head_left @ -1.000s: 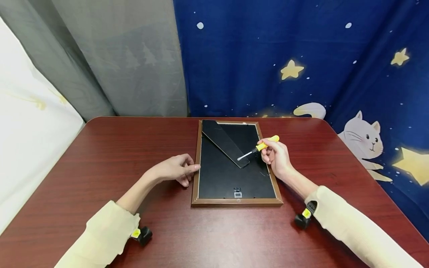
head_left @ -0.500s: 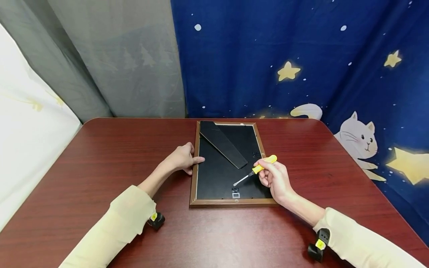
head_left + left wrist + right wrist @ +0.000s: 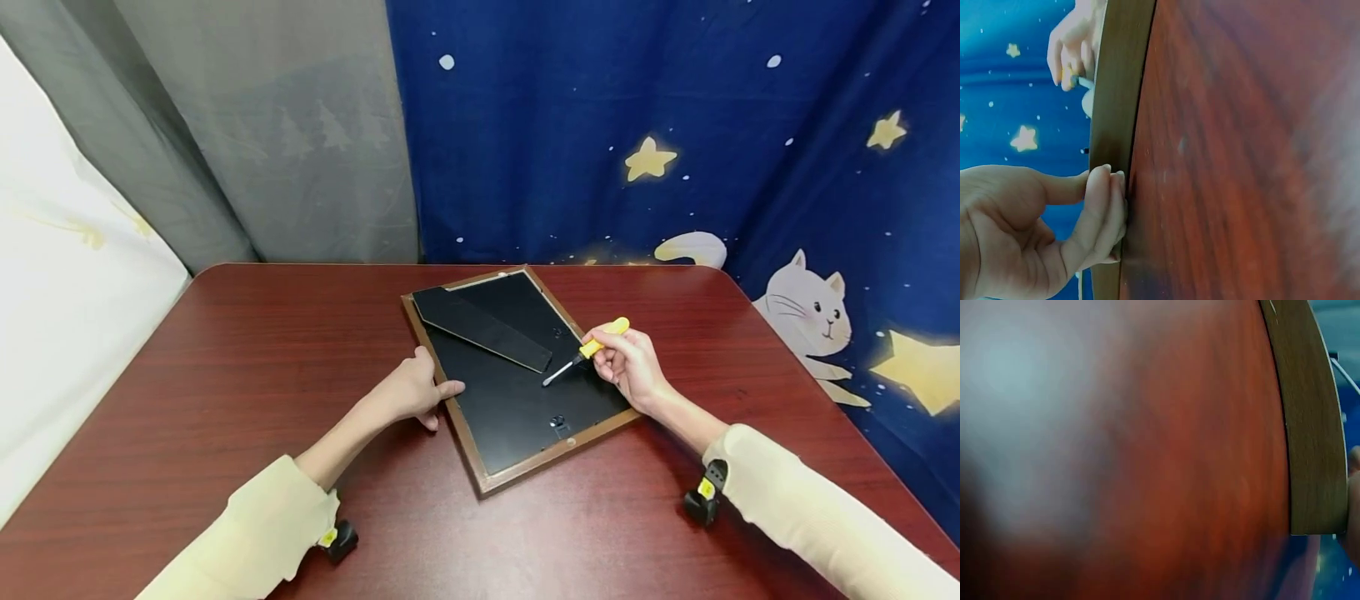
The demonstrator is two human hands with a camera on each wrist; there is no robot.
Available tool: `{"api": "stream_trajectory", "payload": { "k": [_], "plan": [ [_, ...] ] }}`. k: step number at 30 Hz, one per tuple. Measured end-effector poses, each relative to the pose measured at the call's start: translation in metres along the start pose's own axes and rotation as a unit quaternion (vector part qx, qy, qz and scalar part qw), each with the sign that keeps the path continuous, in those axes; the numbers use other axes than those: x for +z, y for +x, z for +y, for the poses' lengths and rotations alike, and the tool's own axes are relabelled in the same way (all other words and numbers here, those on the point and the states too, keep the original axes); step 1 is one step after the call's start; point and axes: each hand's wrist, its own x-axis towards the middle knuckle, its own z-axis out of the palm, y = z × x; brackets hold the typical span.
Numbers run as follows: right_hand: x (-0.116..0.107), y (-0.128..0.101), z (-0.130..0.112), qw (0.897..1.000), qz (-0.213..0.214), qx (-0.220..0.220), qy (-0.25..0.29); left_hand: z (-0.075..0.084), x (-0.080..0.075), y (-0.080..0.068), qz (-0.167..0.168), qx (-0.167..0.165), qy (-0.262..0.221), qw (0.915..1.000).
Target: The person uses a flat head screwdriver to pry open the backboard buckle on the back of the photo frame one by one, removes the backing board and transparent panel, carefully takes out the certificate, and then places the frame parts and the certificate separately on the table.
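A brown picture frame (image 3: 534, 462) lies face down on the table, turned at a slant. Its black backing board (image 3: 498, 408) faces up, with a black easel leg (image 3: 487, 332) lying across the upper part. My left hand (image 3: 412, 387) grips the frame's left edge, thumb on top and fingers against the outer side, as the left wrist view also shows. Over the right side, my right hand (image 3: 632, 362) holds a yellow-handled screwdriver (image 3: 604, 335), its tip above the board just below the leg's end. The right wrist view catches mostly the frame's edge (image 3: 1313, 419).
The dark red wooden table (image 3: 300, 333) extends around the frame on all sides. A small metal hanger (image 3: 558, 423) sits near the frame's lower edge. Behind the table hang a grey curtain (image 3: 300, 150) and a blue star-patterned curtain (image 3: 540, 133).
The frame has turned counterclockwise, its top swinging left and its lower left corner moving nearer and to the right. The screwdriver first moved down toward the hanger, then back up.
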Motion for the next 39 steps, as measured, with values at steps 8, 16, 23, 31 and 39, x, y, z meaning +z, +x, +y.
{"api": "stream_trajectory", "payload": {
  "k": [8,16,23,31,39],
  "plan": [
    [0.002,-0.006,-0.005,0.999,0.046,0.015,-0.025,-0.012,-0.009,0.003,0.031,0.022,0.005,0.9993],
    [0.028,-0.043,-0.002,0.997,0.045,0.035,-0.049,-0.042,-0.033,0.033,0.096,0.111,-0.004,0.9892],
    [0.030,-0.043,0.003,0.997,0.045,0.026,-0.060,-0.047,-0.041,0.046,0.089,0.121,-0.034,0.9881],
    [0.021,-0.036,0.005,0.997,0.045,0.008,-0.056,-0.040,-0.039,0.046,0.055,0.064,-0.113,0.9900],
    [-0.006,-0.009,0.000,0.998,0.035,-0.005,-0.048,-0.032,-0.024,0.031,0.073,0.044,-0.106,0.9908]
  ]
}}
